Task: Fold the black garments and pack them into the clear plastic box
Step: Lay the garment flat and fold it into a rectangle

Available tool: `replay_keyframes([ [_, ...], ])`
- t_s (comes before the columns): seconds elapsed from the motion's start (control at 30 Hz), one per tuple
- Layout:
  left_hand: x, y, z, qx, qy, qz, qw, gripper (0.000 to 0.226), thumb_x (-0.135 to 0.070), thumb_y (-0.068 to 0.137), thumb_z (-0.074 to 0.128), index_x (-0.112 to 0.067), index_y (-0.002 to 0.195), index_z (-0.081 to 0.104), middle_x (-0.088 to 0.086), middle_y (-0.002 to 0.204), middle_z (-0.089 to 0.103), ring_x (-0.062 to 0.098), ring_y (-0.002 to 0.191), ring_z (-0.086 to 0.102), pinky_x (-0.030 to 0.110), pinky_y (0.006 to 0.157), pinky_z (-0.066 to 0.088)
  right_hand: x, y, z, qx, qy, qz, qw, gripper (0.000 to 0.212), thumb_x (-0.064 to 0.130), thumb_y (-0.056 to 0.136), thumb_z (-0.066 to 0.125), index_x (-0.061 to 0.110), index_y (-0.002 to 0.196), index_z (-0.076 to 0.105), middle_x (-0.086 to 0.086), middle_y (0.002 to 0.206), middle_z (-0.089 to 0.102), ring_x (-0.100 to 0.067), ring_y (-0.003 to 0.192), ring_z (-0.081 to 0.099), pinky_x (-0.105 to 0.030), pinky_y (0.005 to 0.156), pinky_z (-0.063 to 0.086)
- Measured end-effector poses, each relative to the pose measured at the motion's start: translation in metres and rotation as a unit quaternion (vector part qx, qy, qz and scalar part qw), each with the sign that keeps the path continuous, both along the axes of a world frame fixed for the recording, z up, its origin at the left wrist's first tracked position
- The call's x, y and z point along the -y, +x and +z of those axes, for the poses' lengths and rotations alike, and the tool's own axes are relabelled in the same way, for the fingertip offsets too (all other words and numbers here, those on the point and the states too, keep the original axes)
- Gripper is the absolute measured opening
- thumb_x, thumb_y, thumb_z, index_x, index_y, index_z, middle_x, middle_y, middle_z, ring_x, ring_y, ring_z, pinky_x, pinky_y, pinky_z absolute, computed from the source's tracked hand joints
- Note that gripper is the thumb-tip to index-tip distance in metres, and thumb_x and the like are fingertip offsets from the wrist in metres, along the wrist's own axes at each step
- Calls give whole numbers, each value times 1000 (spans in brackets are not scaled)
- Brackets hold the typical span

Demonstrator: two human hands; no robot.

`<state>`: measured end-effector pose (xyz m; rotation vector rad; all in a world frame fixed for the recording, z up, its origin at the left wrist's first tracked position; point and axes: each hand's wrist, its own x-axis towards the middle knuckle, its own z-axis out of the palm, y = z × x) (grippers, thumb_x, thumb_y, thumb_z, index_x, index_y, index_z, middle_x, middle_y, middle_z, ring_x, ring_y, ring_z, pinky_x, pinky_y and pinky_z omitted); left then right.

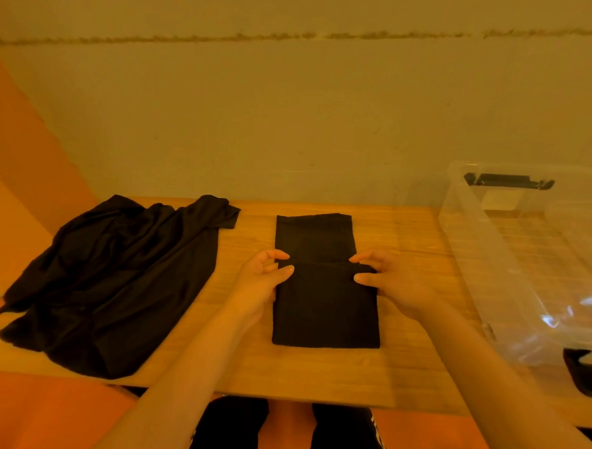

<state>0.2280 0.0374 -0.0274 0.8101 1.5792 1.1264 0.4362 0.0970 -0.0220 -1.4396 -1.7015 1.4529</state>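
Two hands at a half-folded black garment on the worktop.

The folded garment lies mid-worktop; the left hand and right hand pinch its fold edge from either side, fingertips partly hidden in dark cloth. Left of it lies an unfolded black garment; right, the clear plastic box, cut off by the frame.

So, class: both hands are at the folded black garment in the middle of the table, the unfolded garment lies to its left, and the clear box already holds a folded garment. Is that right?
One slip. The head view shows the clear box holding no garment. The hands, folded garment and unfolded garment are as stated.
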Motion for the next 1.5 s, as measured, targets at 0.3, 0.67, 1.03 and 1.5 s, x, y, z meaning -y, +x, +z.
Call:
replay_keyframes([
  [0.3,-66,-16,35,78,95,22,992,15,-4,91,54,-18,94,57,-1,95,65,10,85,64,23,70,54,-73,-22,36,-118,-11,-44,992,19,2,88,57,20,89,62,-7,102,64,-22,99,63,-23,71,52],
  [0.67,-142,-34,-14,-374,54,75,923,35,-14,96,48,-8,131,47,9,129,54,25,119,50,16,80,36,-150,-62,-4,244,193,-27,950,42,6,91,54,11,133,46,-9,132,47,-25,116,50,-30,90,42],
  [1.03,-105,-13,-41,-565,-30,-251,785,63,-48,98,26,-22,150,3,-2,158,-5,15,144,-10,37,116,-3,-96,-61,-35,400,212,176,874,61,45,98,28,22,149,4,3,157,-4,-13,144,-8,-37,116,-2],
  [1.5,8,-23,-39,-471,99,-260,837,43,-29,95,49,-32,136,39,-14,147,34,-11,128,15,13,108,13,4,-7,-29,340,269,221,874,44,30,98,39,28,142,32,11,153,22,-3,141,12,-16,110,4],
])
